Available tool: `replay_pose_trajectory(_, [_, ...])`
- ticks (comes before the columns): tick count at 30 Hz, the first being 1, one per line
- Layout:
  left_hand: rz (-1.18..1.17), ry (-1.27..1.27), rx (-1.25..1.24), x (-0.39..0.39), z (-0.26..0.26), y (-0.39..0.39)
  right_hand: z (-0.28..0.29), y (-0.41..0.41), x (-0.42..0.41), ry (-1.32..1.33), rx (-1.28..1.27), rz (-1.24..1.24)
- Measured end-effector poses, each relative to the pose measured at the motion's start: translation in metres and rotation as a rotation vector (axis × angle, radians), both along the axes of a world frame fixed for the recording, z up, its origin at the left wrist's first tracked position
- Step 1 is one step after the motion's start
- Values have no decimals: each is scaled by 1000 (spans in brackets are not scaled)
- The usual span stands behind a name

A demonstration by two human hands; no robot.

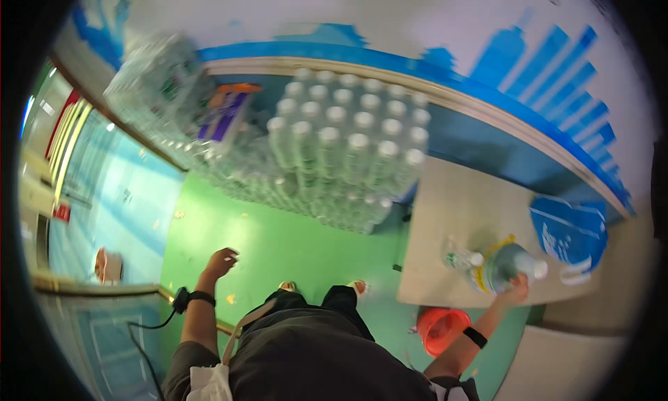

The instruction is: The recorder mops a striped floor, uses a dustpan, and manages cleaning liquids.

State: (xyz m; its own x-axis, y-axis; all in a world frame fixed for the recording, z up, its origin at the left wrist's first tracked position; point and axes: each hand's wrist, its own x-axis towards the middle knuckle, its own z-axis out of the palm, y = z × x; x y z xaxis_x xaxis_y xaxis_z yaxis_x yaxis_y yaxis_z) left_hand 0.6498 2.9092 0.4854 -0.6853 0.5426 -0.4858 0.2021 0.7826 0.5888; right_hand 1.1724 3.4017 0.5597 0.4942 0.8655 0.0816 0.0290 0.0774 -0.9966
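My right hand [514, 291] is at the shoulder of a large clear plastic water bottle [505, 268], just below its white cap, with the fingers curled against it. Blur hides the exact grip. A yellow band runs around this bottle, which is on a beige table [443, 234]. Next to it is a small clear bottle [459, 258] with a white cap. My left hand [222, 261] hangs in the air over the green floor, fingers loosely bent and apart. A small pale patch shows among its fingers; I cannot tell what it is.
Shrink-wrapped packs of bottled water [344, 140] are stacked along the wall, with more packs [162, 88] at left. A purple-and-white package [224, 114] lies among them. A blue bag [569, 234] is at the table's right. An orange-red bucket [442, 330] stands by the table's near edge.
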Motion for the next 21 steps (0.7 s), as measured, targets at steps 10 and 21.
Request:
replay_pose_trajectory(10, [-108,-60,-148,30,-64,-77,60,-20,-50,-924,-505,-472])
replay_pose_trajectory(21, [374,-162,-13,-77,-119,-216,104,-218,-465,-232,839,393])
